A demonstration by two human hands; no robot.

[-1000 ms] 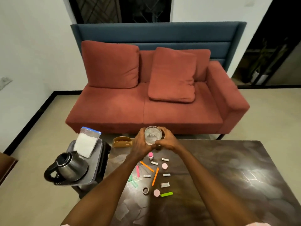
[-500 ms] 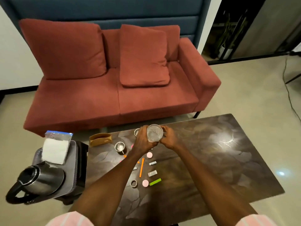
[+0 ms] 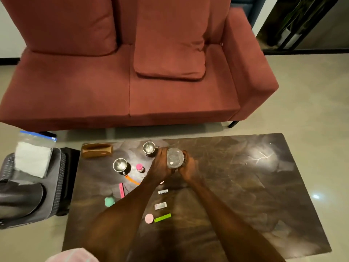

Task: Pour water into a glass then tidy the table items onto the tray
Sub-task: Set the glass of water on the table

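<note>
1. Clear glass sits at frame centre, over the far half of the dark table; whether its base touches the tabletop cannot be told.
2. Left hand wraps the glass's left side, fingers curled round it.
3. Right hand grips the right side, fingers curled against the wall of the glass.
4. Two small steel cups: one just left of the left hand, the other further left and lower.
5. Brown holder lies at the table's upper-left corner.
6. Small items scattered below the hands: pink-capped bottle, orange strip, pink stick, teal lump, pink disc, green strip.
7. Grey tray stands at left frame edge, beside the table, carrying a bag of white tissue.
8. Red sofa fills the upper frame.
</note>
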